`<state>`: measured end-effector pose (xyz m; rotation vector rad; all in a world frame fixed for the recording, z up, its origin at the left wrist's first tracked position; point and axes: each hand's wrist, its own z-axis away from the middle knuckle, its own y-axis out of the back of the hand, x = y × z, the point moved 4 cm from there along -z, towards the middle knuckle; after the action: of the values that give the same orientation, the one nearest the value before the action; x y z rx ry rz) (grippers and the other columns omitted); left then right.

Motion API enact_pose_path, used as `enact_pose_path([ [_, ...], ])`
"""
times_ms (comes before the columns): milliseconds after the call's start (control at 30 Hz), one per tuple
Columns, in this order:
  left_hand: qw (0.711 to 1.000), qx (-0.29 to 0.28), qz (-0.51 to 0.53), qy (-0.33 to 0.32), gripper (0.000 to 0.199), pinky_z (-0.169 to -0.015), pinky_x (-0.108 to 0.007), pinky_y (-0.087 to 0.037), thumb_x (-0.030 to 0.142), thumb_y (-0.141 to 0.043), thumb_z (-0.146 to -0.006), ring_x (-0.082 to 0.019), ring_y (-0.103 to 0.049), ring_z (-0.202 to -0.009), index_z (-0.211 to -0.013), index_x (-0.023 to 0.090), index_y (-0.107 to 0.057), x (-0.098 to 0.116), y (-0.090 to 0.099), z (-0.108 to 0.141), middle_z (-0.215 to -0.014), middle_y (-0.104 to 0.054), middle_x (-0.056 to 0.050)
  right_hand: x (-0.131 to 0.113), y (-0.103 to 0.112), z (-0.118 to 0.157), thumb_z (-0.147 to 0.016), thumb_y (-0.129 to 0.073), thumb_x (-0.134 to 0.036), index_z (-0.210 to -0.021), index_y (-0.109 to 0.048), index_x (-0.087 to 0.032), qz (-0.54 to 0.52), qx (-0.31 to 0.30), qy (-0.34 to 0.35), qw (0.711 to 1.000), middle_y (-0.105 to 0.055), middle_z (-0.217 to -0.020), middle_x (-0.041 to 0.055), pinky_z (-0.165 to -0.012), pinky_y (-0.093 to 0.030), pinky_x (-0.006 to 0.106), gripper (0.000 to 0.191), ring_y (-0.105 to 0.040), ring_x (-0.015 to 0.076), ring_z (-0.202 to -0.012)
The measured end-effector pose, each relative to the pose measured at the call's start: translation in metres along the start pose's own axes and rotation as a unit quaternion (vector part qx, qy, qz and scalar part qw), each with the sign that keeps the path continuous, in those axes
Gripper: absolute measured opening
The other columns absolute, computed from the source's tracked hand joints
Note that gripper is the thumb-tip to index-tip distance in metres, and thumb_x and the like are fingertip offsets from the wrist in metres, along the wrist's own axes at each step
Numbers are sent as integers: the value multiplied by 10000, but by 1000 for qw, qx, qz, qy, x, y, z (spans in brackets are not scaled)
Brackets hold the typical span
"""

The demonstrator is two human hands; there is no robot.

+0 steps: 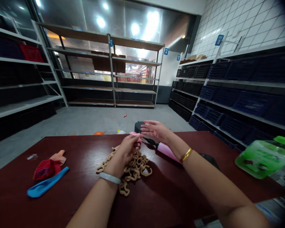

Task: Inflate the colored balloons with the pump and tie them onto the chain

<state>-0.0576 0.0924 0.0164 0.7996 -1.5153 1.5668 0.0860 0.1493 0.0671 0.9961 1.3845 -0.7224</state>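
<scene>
My left hand [129,147] pinches a small pink balloon [134,134] by its end, above the table. Under that hand lies a heap of tan chain links [135,169]. My right hand [156,130] is held just to the right of the balloon, fingers stretched out and nothing in them. Below my right forearm rests a pink hand pump [167,152] with a black nozzle [151,142]. A black round object [139,127] is partly hidden behind my right fingers; its kind is unclear.
On the dark red table [80,196], limp blue [47,183], red [46,168] and orange [59,157] balloons lie at left. A green liquid jug [263,158] stands at right. Beyond are shelves [111,63] and dark crates [251,101]. An orange object [98,133] shows past the far edge.
</scene>
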Motion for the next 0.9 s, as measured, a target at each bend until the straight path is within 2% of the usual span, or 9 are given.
enact_pose_path([
  [67,997,1,74,0,96,-499,-173,-465,173,-641,-778,-84,-587,-551,-855,117,-657,8,5,3,-680,-624,-28,7,24,10,-862,-576,-356,-1241,-532,-205,205,90,3,975,-626,-1188,114,-866,-486,363,411,-611,220,-1045],
  [100,995,19,98,-9,79,-525,-188,-497,155,-624,-787,-104,-622,-601,-848,117,-656,13,10,3,-718,-644,-45,12,34,18,-810,-640,-363,-1175,-583,-206,246,104,-5,964,-627,-1179,120,-890,-458,377,402,-587,247,-1078],
  [200,985,81,145,-42,56,-567,-225,-552,120,-578,-811,-155,-678,-715,-792,114,-630,22,24,2,-818,-683,-90,37,57,44,-553,-823,-417,-906,-681,-215,386,82,-69,916,-682,-1001,108,-859,-422,391,431,-592,315,-1023],
  [300,973,114,187,-68,63,-600,-226,-573,86,-564,-824,-151,-688,-726,-817,112,-621,26,34,0,-837,-693,-100,58,64,62,-408,-869,-362,-802,-675,-198,463,56,-110,878,-689,-854,99,-768,-418,391,469,-625,341,-906],
  [400,962,131,228,-80,111,-643,-228,-582,49,-559,-829,-147,-694,-748,-896,111,-621,27,40,-2,-854,-698,-102,61,54,62,-551,-790,-353,-898,-657,-190,510,54,-99,853,-681,-945,135,-740,-397,366,406,-618,341,-935],
  [533,951,142,260,-90,104,-712,-288,-590,77,-561,-846,-175,-702,-800,-925,114,-617,26,49,-4,-881,-703,-109,39,19,55,-763,-611,-439,-1172,-547,-227,538,85,32,838,-643,-1118,119,-741,-383,329,465,-609,289,-969],
  [633,948,161,254,-106,90,-726,-303,-587,91,-571,-844,-174,-704,-785,-915,121,-617,25,53,-6,-889,-709,-102,33,-5,58,-789,-572,-520,-1207,-524,-232,524,79,99,842,-646,-1115,112,-749,-390,339,509,-612,289,-952],
  [733,949,166,241,-115,104,-725,-297,-584,101,-576,-846,-174,-703,-800,-937,124,-619,22,51,-7,-921,-710,-110,42,-16,64,-787,-570,-539,-1207,-537,-231,521,46,107,846,-641,-1126,121,-771,-396,361,522,-605,305,-976],
  [900,953,150,232,-126,111,-766,-299,-575,131,-588,-851,-189,-695,-873,-955,127,-626,17,44,-10,-992,-704,-127,54,-12,71,-785,-572,-529,-1201,-537,-231,529,36,86,844,-650,-1103,126,-768,-398,361,513,-605,304,-981],
])
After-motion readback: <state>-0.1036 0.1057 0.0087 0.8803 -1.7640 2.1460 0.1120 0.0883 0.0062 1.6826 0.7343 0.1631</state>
